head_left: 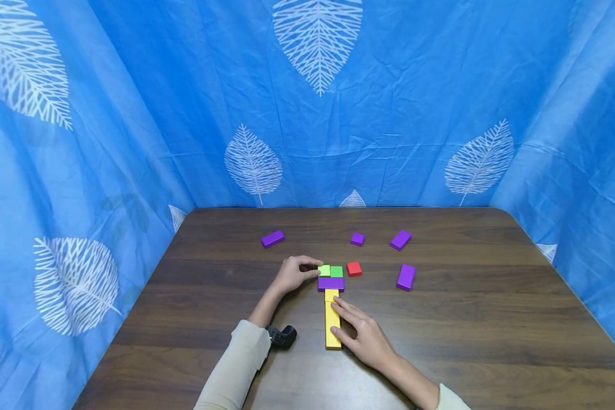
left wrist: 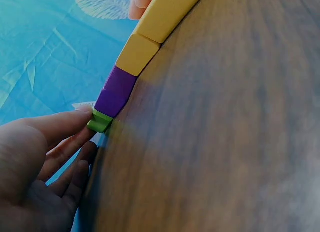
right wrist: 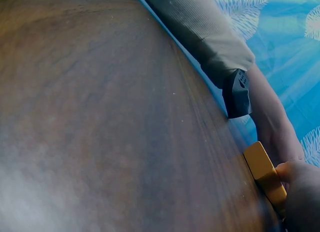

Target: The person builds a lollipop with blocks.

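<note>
At the top of a row of flat blocks, my left hand (head_left: 293, 274) pinches a light green block (head_left: 324, 270) between thumb and fingertips. A darker green block (head_left: 336, 271) lies against its right side. Below both sits a purple block (head_left: 330, 284) set crosswise. A small yellow block (head_left: 331, 294) and a long yellow block (head_left: 330, 319) run down from it toward me. The fingers of my right hand (head_left: 366, 339) rest loosely spread on the yellow blocks. In the left wrist view the left hand (left wrist: 35, 162) touches the green end of the row.
A red block (head_left: 354, 269) lies just right of the green pair. Farther back are a small purple block (head_left: 357, 239) and purple blocks at left (head_left: 273, 238) and right (head_left: 401, 240); another purple block (head_left: 406, 277) lies nearer. A blue leaf-print curtain (head_left: 389, 114) surrounds the wooden table (head_left: 184, 341).
</note>
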Available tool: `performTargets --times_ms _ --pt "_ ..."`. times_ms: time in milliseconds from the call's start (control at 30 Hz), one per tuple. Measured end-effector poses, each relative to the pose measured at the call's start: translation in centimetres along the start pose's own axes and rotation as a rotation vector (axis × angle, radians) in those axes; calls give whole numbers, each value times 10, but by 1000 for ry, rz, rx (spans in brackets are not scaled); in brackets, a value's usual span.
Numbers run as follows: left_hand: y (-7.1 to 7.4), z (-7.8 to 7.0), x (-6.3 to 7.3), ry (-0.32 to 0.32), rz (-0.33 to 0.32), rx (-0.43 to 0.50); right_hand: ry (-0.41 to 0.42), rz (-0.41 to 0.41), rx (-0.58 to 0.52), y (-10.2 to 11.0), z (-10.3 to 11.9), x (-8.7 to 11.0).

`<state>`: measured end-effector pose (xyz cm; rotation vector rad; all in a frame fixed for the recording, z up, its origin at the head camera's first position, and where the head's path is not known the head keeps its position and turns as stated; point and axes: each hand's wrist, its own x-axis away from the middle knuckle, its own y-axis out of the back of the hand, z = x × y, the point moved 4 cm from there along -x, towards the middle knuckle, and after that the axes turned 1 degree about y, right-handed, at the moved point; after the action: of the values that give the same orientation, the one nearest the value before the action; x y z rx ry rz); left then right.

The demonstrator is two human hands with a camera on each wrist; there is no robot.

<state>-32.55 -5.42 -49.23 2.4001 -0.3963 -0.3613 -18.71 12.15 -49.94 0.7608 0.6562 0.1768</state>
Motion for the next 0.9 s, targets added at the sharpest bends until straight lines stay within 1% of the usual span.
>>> performTargets --times_ms 100,333,667,833,900 --pt "0 1 1 9 9 4 -6 5 2 0 0 0" --pt "-1 1 2 3 26 17 -13 7 -8 0 0 0" --pt "0 0 3 15 33 33 -25 13 -15 -1 0 1" --pt "2 1 3 40 37 72 -26 19 -17 -1 0 1" --pt "5 2 3 36 32 91 -26 19 -18 -1 0 1"
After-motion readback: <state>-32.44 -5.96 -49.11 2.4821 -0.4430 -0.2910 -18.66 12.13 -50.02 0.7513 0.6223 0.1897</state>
